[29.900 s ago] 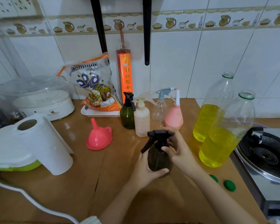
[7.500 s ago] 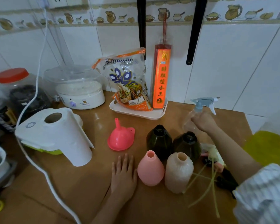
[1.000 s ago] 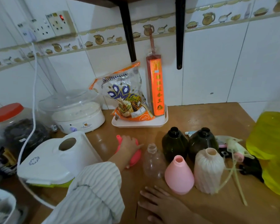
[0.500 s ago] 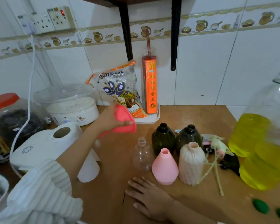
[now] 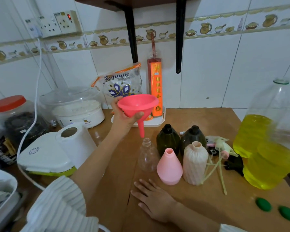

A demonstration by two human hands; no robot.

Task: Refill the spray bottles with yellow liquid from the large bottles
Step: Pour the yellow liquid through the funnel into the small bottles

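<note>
Pink plastic, smooth and slightly glossy, forms the funnel point(image 5: 138, 107), which is held upright in the air by the left hand point(image 5: 124, 117), fingers and thumb curled round its cone, its narrow spout poised just above and a little left of the open neck of the clear bottle point(image 5: 147, 155). The right hand point(image 5: 155, 200) is laid flat on the wooden counter point(image 5: 199, 203), fingers spread and holding nothing. If the spout is lowered off-centre, the clear bottle could be knocked over, being thin-walled, empty and light, and unsteadied by either hand. A wobbling funnel could also be overfilled from the large bottles point(image 5: 266, 148), which are bulky, uncapped and heavy with yellow liquid at the counter's right edge, so a spill over the counter is likely if the pour is rushed. Beside the clear bottle stand a conical pink bottle point(image 5: 169, 166), a ribbed cream bottle point(image 5: 195, 163) and two dark, rounded bottles point(image 5: 168, 139), all open-necked and close enough to be toppled together. The removed spray heads point(image 5: 221, 148) lie in a tangle with their long tubes between these and the large bottles.
</note>
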